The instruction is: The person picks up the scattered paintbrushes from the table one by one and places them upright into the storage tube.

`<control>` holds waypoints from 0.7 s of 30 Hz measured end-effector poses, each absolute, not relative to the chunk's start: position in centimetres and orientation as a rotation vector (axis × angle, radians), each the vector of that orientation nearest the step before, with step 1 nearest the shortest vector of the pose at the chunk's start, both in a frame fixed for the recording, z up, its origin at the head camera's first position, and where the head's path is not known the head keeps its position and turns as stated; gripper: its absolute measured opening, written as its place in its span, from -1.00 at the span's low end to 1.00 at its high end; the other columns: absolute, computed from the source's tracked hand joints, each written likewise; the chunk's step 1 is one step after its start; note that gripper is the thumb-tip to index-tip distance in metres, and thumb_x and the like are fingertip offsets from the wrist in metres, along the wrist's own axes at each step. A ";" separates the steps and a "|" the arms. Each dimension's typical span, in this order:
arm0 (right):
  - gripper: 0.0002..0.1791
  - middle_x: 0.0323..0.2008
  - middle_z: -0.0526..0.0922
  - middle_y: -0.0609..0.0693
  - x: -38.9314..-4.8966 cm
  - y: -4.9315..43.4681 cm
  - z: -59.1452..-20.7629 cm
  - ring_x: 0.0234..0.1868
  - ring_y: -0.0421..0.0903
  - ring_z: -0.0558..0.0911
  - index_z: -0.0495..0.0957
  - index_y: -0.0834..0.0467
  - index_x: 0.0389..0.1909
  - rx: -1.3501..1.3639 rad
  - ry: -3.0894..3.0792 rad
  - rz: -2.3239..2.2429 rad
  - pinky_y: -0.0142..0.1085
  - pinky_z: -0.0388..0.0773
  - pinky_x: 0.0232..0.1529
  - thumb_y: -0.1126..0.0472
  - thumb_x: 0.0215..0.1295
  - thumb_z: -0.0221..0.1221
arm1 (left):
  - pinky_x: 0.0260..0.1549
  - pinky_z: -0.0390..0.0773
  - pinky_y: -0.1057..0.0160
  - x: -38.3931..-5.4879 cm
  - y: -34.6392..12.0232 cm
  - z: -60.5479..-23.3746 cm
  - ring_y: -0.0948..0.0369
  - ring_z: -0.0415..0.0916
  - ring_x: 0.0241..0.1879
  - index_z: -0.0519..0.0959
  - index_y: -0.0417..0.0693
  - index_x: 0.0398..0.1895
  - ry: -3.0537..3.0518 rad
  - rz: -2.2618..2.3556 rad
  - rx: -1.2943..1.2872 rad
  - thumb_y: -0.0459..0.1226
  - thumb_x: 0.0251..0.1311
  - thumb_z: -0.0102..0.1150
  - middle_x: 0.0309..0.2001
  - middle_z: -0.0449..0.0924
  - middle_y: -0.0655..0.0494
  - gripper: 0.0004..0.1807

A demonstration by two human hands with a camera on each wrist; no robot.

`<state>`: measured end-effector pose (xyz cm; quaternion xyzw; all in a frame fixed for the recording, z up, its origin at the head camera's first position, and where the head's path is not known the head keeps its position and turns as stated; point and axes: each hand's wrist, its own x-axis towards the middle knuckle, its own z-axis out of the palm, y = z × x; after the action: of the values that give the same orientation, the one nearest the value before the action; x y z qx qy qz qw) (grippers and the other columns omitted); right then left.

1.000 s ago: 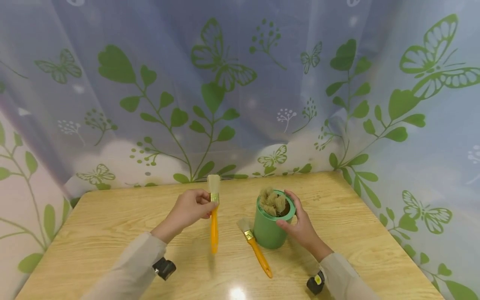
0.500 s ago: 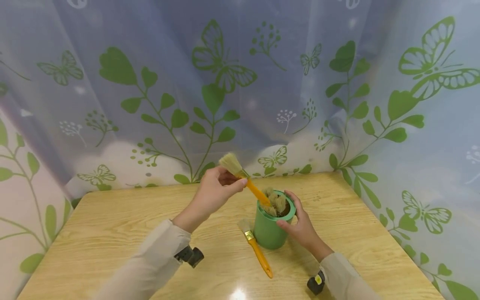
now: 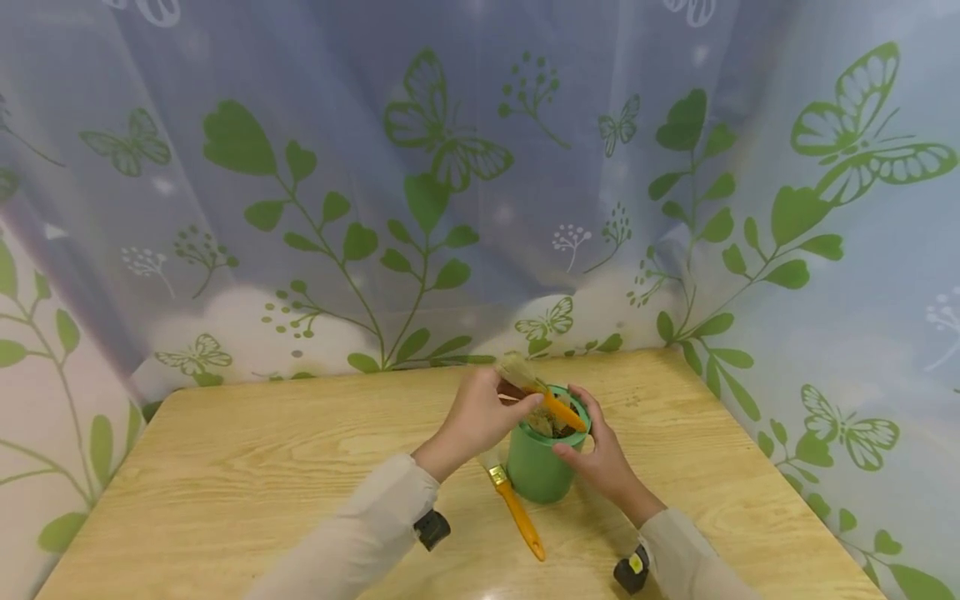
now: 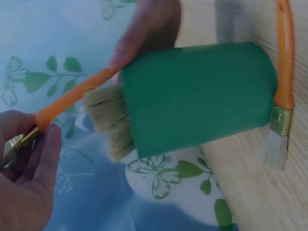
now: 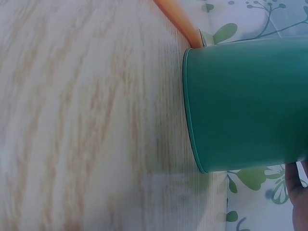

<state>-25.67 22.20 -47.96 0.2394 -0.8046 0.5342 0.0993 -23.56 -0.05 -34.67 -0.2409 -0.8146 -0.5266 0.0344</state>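
A green cylindrical pot (image 3: 538, 471) stands upright on the table, with pale bristle tufts (image 4: 107, 109) poking out of its top. My right hand (image 3: 606, 458) grips it near the rim, thumb on the near side and fingers round the far right. My left hand (image 3: 480, 417) pinches a paintbrush (image 3: 564, 412) near its metal ferrule. Its bristles point up and to the left, and the tip of its orange handle overlaps the pot's mouth. A second orange-handled paintbrush (image 3: 521, 518) lies on the table against the pot's left side, its bristles partly hidden behind my left wrist.
The wooden table (image 3: 247, 467) reaches back to a blue-grey curtain (image 3: 480, 208) printed with green leaves and butterflies. Dark wrist cameras sit at both cuffs, the left one (image 3: 432, 529) close to the lying brush.
My left hand has carried the paintbrush rightward from beside the pot, tipping its handle over the mouth, then a little lower. The right hand and pot have stayed in place.
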 end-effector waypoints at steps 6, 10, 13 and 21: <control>-0.12 0.41 0.18 0.13 -25.8 22.4 -48.0 0.34 0.14 0.28 -0.05 -0.01 0.49 0.701 -2.376 1.572 0.24 0.26 0.24 0.18 0.25 0.23 | -0.32 0.62 0.43 -23.6 0.4 -34.5 0.21 0.62 -0.29 0.59 -0.11 -0.23 -2.494 -1.461 -0.807 -0.29 0.23 0.24 -0.29 0.64 0.06 -0.90; -0.13 0.38 0.24 0.08 -25.9 22.5 -48.1 0.29 0.07 0.34 -0.05 -0.04 0.49 0.687 -2.376 1.579 0.17 0.31 0.23 0.22 0.24 0.22 | -0.37 0.59 0.47 -23.4 0.5 -33.9 0.27 0.60 -0.35 0.58 -0.10 -0.25 -2.523 -1.312 -0.842 -0.29 0.24 0.22 -0.33 0.63 0.10 -0.92; -0.13 0.38 0.25 0.07 -26.0 22.5 -48.0 0.28 0.06 0.36 -0.04 -0.05 0.49 0.679 -2.381 1.578 0.15 0.32 0.23 0.25 0.24 0.21 | -0.43 0.56 0.50 -23.3 0.7 -33.9 0.29 0.60 -0.41 0.59 -0.11 -0.30 -2.558 -1.208 -0.875 -0.31 0.22 0.24 -0.38 0.64 0.10 -0.94; -0.11 0.38 0.22 0.17 -25.8 22.4 -48.1 0.30 0.15 0.33 -0.09 0.00 0.50 0.692 -2.392 1.581 0.18 0.33 0.21 0.20 0.28 0.22 | -0.36 0.57 0.53 -23.3 1.4 -34.5 0.28 0.63 -0.31 0.58 -0.15 -0.02 -2.608 -1.184 -0.886 -0.22 0.19 0.30 -0.19 0.67 0.04 -0.68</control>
<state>-25.80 22.43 -48.10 0.2335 -0.8073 0.5334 0.0960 -23.31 1.37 -34.54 -0.2947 -0.8676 -0.3941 0.0717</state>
